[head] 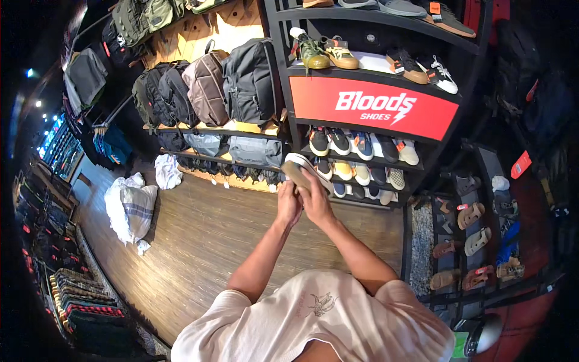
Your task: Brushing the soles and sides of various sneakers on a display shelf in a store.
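A dark shoe with a white sole edge (302, 158) is raised before me, in front of the display shelves. Against its near side shows a tan, flat, blurred surface (291, 173), perhaps a sole; whether it belongs to the same shoe I cannot tell. My left hand (288, 203) grips the lower end, fingers curled. Close beside it, my right hand (316, 199) holds the shoe from the right, with fingers stretched along it. The two hands nearly touch, and they hide part of the shoe.
Low shelves of shoes (362, 151) stand ahead, under a red sign panel (312, 102) bearing writing. Backpacks (251, 83) line the shelf to the left. White sacks (135, 208) lie on the wooden floor (203, 235). Sandals (477, 240) fill a right-hand rack; folded clothes (86, 303) sit lower left.
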Demonstrator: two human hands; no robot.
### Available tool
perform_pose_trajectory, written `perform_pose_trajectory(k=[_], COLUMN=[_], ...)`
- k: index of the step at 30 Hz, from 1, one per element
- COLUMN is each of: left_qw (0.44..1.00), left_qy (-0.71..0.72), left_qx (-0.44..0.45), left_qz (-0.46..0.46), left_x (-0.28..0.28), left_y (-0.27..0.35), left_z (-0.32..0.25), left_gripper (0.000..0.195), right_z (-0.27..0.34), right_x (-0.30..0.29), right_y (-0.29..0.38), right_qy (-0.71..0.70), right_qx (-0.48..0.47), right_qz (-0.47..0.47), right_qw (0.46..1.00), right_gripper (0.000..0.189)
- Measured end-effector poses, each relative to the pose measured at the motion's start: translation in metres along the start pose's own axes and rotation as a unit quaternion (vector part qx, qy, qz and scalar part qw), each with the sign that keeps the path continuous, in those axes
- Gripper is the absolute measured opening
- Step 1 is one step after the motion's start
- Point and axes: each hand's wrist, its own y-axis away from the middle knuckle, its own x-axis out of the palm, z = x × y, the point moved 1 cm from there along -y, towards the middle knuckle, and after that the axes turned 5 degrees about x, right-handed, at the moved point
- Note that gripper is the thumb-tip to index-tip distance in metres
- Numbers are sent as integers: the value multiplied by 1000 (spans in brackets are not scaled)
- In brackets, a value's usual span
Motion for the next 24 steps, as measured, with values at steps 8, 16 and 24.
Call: perform_pose_trajectory(k=[8,16,24], left_qw=[995,994,991], left_qy=[1,35,32], left_qx=[-91,-106,-120], left_qz=[-33,7,-47], left_x=[2,15,2], left_y=[0,0,2], left_z=[3,-4,6], left_gripper=[42,44,30], right_z=[-43,-43,-44], right_x=[-21,-39,-40], right_y=[28,-20,-26], right_qy=[46,45,69], right_qx=[25,48,68], right_qz=[-34,-64,-24], right_qw=[998,996,995], right_gripper=[45,40,38])
